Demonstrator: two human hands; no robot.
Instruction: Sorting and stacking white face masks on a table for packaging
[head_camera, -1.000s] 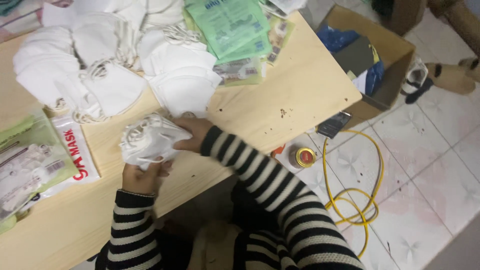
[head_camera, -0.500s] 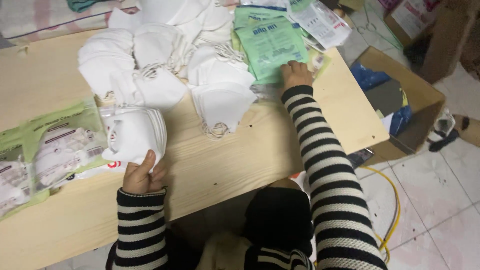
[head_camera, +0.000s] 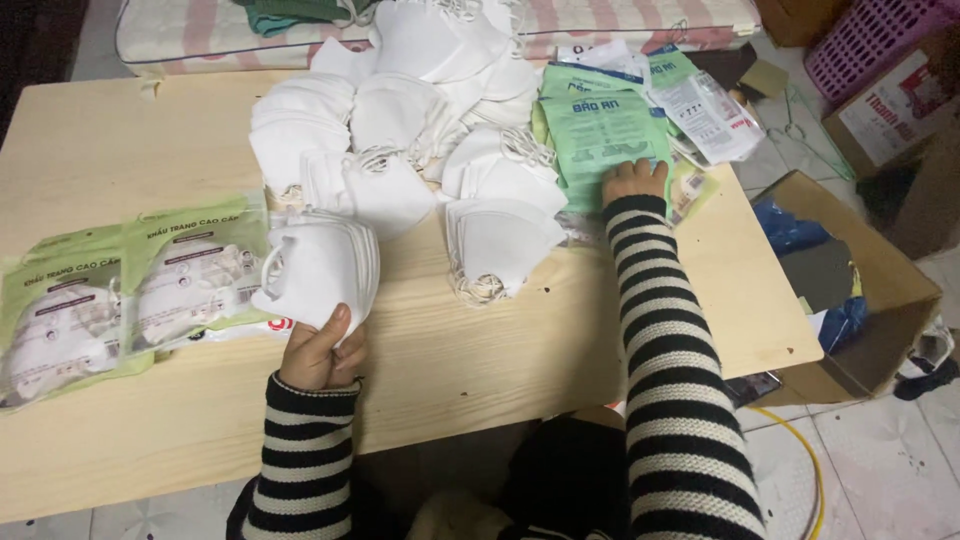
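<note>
A small stack of white folded masks (head_camera: 318, 268) stands tilted on the wooden table, and flat green empty bags (head_camera: 603, 140) lie piled near the far edge.

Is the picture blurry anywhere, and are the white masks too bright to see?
Head view: mostly sharp; the left hand and its stack of white masks show clear edges. The mask pile is bright, folds partly washed out. Light is soft, with faint shadows on the wooden table. The right hand on the green packets looks slightly soft.
</note>
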